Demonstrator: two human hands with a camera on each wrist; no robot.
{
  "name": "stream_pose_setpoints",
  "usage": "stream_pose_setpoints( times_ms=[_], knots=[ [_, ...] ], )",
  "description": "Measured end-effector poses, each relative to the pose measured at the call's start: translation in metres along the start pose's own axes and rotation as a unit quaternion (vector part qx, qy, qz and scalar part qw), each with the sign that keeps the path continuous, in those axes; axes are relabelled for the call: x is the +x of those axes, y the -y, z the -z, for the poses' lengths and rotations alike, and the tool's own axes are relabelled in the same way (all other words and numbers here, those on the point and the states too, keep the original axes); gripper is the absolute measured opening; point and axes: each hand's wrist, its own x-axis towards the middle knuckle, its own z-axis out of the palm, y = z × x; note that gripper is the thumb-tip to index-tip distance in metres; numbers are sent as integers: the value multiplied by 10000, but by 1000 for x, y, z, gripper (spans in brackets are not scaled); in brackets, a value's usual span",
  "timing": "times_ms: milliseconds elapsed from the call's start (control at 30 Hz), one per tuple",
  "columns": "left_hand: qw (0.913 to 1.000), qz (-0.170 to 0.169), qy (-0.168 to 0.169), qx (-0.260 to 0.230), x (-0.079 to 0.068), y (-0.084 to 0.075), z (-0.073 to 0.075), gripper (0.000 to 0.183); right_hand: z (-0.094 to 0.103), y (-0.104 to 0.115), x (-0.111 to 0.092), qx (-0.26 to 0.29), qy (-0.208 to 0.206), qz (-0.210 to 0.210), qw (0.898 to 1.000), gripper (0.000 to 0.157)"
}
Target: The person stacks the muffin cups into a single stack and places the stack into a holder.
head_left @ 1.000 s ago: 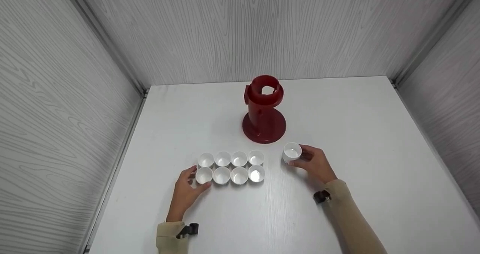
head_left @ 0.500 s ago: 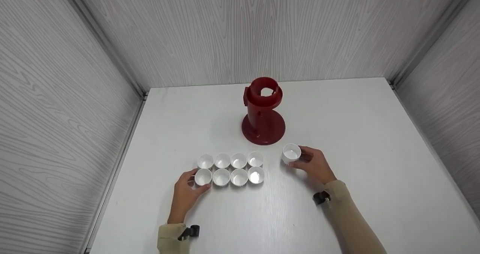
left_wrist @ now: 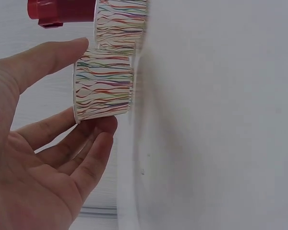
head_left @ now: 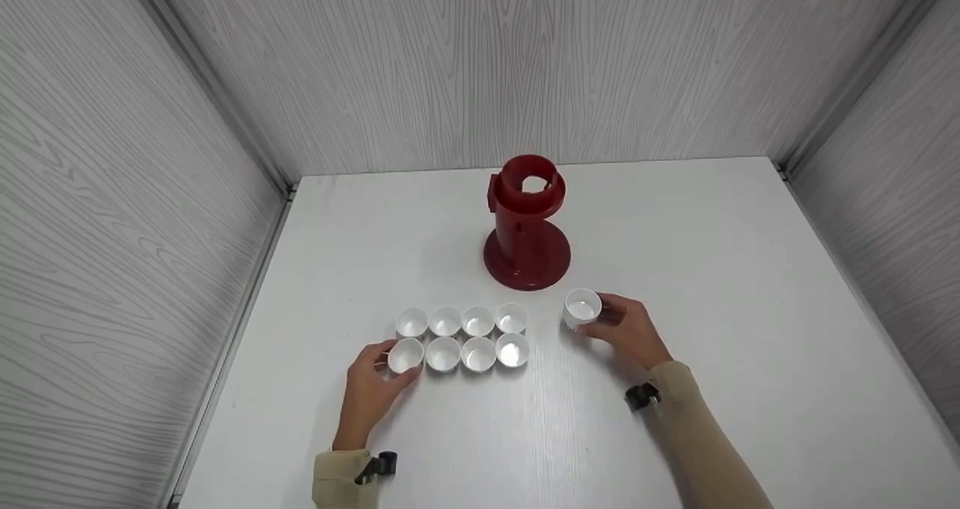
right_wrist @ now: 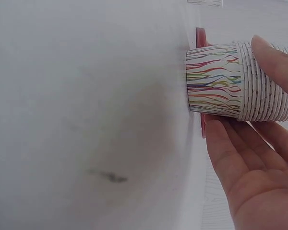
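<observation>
Several white paper cups (head_left: 478, 320) stand upright in two rows that run left to right. At the left end of the near row, my left hand (head_left: 371, 389) holds a single cup (head_left: 406, 356) between thumb and fingers. The left wrist view shows multicoloured wavy lines on this cup (left_wrist: 105, 86), with another cup (left_wrist: 120, 21) just beyond. To the right of the rows, my right hand (head_left: 630, 332) grips a stack of nested paper cups (head_left: 583, 308). Several stacked rims show in the right wrist view, where thumb and fingers lie on opposite sides of the stack (right_wrist: 216, 81).
A red stand (head_left: 529, 224) with a round base and a ring-shaped top stands behind the cups. Grey wood-grain panels (head_left: 480, 66) enclose the white table (head_left: 480, 449) at the back and both sides. Dark bands sit at both sleeves.
The cup in my left hand has shifted slightly left, away from its neighbour in the near row. My right hand and its stack stay almost still.
</observation>
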Motion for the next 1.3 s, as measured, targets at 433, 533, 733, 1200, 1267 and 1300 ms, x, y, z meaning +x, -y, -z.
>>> stream_pose_setpoints(
  times_ms=[433, 533, 733, 1200, 1267, 1300],
  knots=[
    [9992, -342, -49, -205, -3, -22, 6, 59, -4, 0, 0, -169, 20, -97, 9998, 67],
    [9993, -320, -102, -176, -3, -27, 9, 58, -5, 1, -1, -299, 5, -126, 9995, 67],
    [9986, -463, -67, -228, 0, -41, 10, 59, -5, 4, -2, -452, -29, -134, 9989, 66],
    [9917, -1077, 270, -648, 19, -88, -4, 59, -6, 7, -4, -244, 8, -211, 9995, 66],
    [9901, -1173, 321, -705, 22, -94, -7, 58, -6, 7, -4, -180, 8, -221, 9996, 65],
    [9894, -1206, 351, -726, 23, -97, -9, 58, -6, 7, -4, -135, 12, -234, 9996, 65]
  ],
)
